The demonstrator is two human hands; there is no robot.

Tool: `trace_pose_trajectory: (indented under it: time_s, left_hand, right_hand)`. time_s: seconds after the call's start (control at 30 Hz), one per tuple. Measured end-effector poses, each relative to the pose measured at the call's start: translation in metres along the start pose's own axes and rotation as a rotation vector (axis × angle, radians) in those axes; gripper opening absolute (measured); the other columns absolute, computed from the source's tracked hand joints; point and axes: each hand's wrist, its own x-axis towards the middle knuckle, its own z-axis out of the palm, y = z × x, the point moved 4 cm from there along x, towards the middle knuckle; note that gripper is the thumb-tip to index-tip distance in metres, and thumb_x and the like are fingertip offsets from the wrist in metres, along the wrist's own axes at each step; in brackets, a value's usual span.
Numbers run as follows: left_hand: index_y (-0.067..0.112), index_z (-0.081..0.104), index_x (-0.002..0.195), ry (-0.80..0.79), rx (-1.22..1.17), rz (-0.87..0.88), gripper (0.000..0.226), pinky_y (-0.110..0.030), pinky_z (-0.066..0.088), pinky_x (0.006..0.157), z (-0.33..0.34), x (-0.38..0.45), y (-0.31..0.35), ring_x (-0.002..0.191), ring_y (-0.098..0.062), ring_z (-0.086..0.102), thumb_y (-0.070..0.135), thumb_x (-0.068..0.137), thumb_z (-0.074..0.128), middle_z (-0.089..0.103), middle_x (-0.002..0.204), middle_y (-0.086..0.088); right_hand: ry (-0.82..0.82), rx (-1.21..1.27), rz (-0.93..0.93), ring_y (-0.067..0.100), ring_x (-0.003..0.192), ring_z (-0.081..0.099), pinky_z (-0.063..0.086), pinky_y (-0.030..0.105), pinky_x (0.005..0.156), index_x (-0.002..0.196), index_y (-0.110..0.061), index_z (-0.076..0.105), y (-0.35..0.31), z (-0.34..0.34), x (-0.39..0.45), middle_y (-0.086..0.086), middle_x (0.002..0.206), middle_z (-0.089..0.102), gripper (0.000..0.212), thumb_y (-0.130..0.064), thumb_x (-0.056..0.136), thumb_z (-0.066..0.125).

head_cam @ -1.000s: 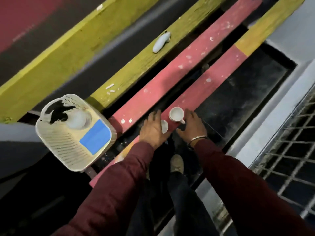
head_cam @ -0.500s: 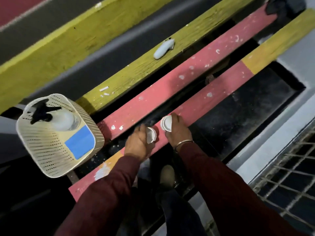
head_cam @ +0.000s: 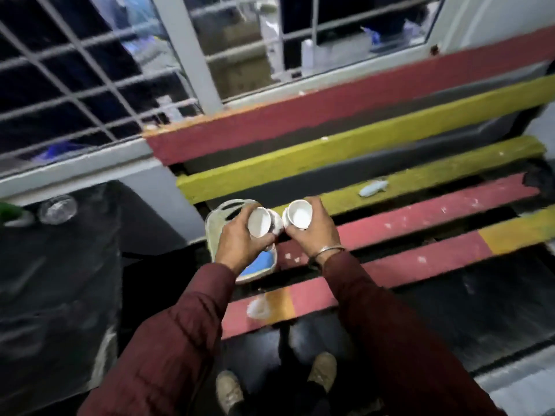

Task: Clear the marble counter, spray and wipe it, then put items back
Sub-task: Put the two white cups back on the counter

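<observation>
My left hand [head_cam: 240,240] grips a small white cup [head_cam: 259,226], tilted with its mouth toward me. My right hand [head_cam: 313,231] grips a second white cup [head_cam: 298,217], also tilted. Both cups are held in the air side by side, above a cream plastic basket [head_cam: 216,232]. The basket is mostly hidden behind my hands; a blue cloth [head_cam: 264,262] shows in its lower end. The dark marble counter [head_cam: 54,295] spreads out at the left, blurred.
Red and yellow painted planks [head_cam: 390,223] run across the middle and right, with a small white object [head_cam: 373,187] on a yellow one. A clear glass [head_cam: 57,209] and something green [head_cam: 9,212] stand at the counter's far left. A barred window [head_cam: 90,70] is behind. My shoes [head_cam: 322,369] show below.
Both hands lifted the two cups off the red plank and carried them left, over the basket. The view swung round toward the window and the counter.
</observation>
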Motion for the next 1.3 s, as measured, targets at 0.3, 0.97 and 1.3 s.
trace_pose_trajectory:
  time_s: [0.3,0.97,1.3]
  left_hand:
    - [0.029,0.064,0.114,0.355,-0.089,-0.019,0.054,-0.028,0.05,0.078,-0.23,-0.073,-0.076,0.094,-0.018,0.066,0.038,0.067,0.089,0.071,0.101,0.003]
    - [0.02,0.059,0.11,0.801,-0.165,-0.345,0.058,-0.029,0.047,0.078,-0.547,-0.24,-0.336,0.096,-0.019,0.062,0.039,0.065,0.091,0.067,0.105,0.002]
    - [0.023,0.057,0.11,0.858,-0.146,-0.433,0.055,-0.029,0.045,0.077,-0.633,-0.254,-0.446,0.096,-0.021,0.061,0.027,0.067,0.091,0.066,0.105,0.001]
  right_hand:
    - [-0.028,-0.115,-0.269,0.035,0.096,0.06,0.049,0.037,0.069,0.112,-0.017,0.041,-0.204,0.108,-0.062,0.009,0.108,0.061,0.066,-0.049,0.065,0.074]
    - [-0.294,0.248,-0.445,0.019,0.095,0.062,0.048,0.029,0.079,0.107,-0.023,0.054,-0.467,0.436,-0.222,-0.002,0.103,0.067,0.058,-0.039,0.061,0.084]
    - [-0.399,0.218,-0.474,0.026,0.091,0.061,0.048,0.033,0.075,0.099,-0.018,0.055,-0.545,0.558,-0.208,0.006,0.098,0.065,0.055,-0.036,0.058,0.085]
